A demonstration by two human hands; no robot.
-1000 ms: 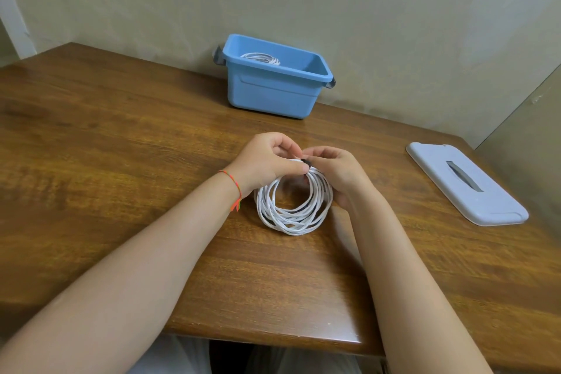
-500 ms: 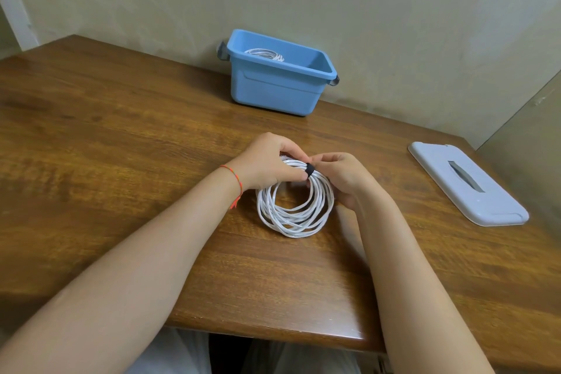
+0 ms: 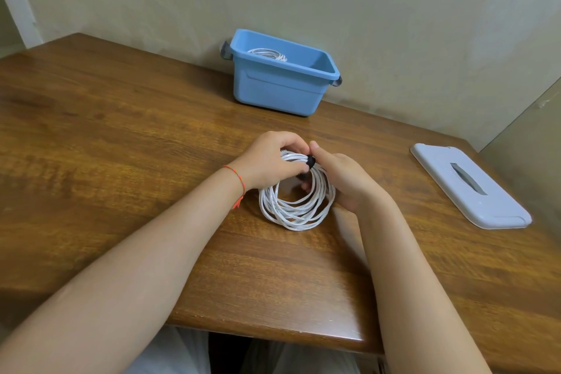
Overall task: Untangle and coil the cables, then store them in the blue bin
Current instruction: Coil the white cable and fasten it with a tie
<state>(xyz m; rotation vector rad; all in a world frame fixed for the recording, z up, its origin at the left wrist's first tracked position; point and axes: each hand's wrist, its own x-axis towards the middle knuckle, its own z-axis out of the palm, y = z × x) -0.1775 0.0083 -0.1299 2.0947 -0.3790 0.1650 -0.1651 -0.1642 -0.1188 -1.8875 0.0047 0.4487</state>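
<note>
1 white cable coil [image 3: 267, 54] is already stored in the blue bin [image 3: 280, 91], upper centre. A 2nd coil [image 3: 296, 206] is gripped at its black tie [image 3: 310, 160] by the left hand [image 3: 270, 162] and right hand [image 3: 343, 182], fingers curled; binning remains.

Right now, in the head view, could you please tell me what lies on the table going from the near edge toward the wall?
White cable coil, gripped at its top by the left hand and the right hand → blue bin against the wall, with another coiled cable inside. The bin lid lies off to the right.
</note>
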